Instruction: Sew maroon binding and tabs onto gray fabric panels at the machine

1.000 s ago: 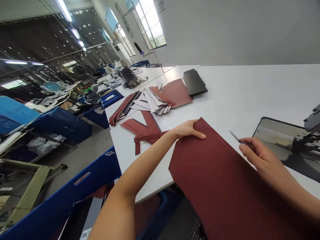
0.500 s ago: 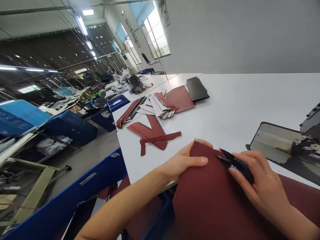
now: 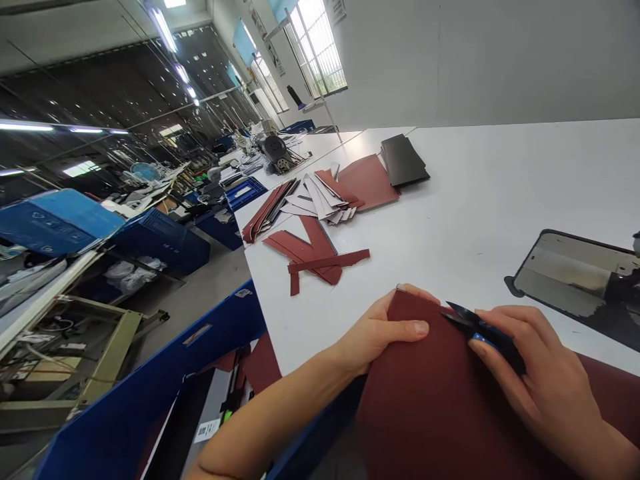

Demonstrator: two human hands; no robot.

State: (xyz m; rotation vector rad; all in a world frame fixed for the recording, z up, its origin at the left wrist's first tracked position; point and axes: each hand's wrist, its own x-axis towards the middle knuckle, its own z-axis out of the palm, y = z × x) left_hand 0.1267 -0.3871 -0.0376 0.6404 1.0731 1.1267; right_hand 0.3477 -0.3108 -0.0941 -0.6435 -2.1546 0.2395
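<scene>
the one camera sits on the person's head and looks forward and down. it is very close to the two hands, so the left hand (image 3: 385,327) and the right hand (image 3: 530,370) show up big at the bottom of the view. the view leans to one side, so the long white table (image 3: 500,193) runs up and away at a slant. past the table, it looks far down the room to a window (image 3: 315,47) near the top. on the left, it looks over blue bins (image 3: 160,240) beside the table.
</scene>
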